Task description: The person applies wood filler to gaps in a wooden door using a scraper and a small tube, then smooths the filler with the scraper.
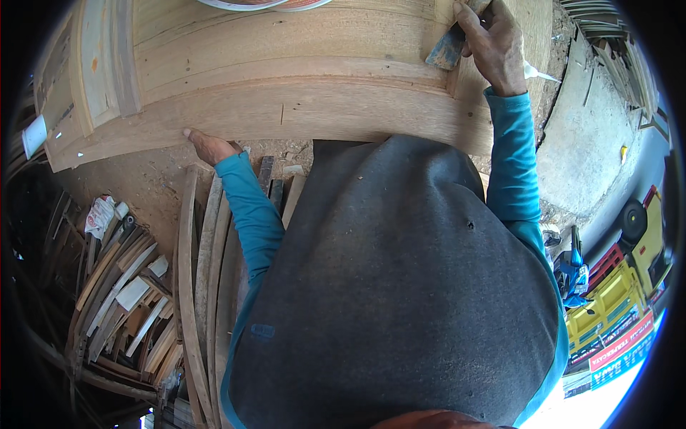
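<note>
A wooden panel (286, 100) spans the upper part of the view, its near edge running close to the person's body. Below it, the dark cloth (400, 286) over the person's front fills the middle, with blue-green sleeves (511, 161) on both arms. Off the panel's right edge lies a grey slab (579, 157); farther down that side are a yellow vehicle (618, 297) and a blue motorbike (572, 275). Below the panel's near left corner is a pile of wood scraps (128, 300), with long boards (207, 286) beside it.

The right hand (500, 53) is over the panel's right end, fingers and thumb closed around a scraper (446, 51). Its broad, stained blade points toward the near left — I cannot tell whether it touches the wood. The left hand (212, 148) is at the near edge, left of the middle, one fingertip or thumb tip against the wood; its other fingers are hidden, so I cannot tell how far its grip is closed.

A white cup (33, 136) shows at the panel's left edge, near the corner. Two round white rims (243, 6) are cut off at the top of the view. A white nozzle (532, 70) sticks out past the right wrist, its thin tip toward the right edge. Small white flecks (80, 154) show by the near left corner.
</note>
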Demonstrator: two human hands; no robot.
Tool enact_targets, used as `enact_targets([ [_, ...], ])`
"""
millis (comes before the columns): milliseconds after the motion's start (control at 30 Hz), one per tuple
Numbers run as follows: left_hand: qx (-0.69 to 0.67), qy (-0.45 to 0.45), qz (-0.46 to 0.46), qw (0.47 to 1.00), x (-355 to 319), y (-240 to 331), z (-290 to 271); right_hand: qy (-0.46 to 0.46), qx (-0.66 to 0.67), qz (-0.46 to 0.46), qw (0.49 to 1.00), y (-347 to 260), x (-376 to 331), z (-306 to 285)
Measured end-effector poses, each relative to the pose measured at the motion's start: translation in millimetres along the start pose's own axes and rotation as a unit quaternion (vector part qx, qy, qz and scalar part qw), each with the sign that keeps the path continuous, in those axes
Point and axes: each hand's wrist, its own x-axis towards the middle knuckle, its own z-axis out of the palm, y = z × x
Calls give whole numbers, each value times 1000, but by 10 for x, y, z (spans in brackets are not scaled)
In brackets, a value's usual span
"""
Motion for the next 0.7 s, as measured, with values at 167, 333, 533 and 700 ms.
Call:
enact_targets([
  [167, -10, -5, -10, 1000, -59, 33, 29, -12, -106, -80, 991, 313, 41, 15],
  [333, -29, -18, 1, 999, 39, -48, -10, -3, -102, -51, 993, 287, -30, 64],
  [533, -28, -27, 4, 999, 91, -87, -29, 22, 7, -20, 1000, 338, -92, -20],
  [700, -27, -33, 4, 999, 6, -23, 1, 49, 32, 20, 998, 252, -299, -137],
])
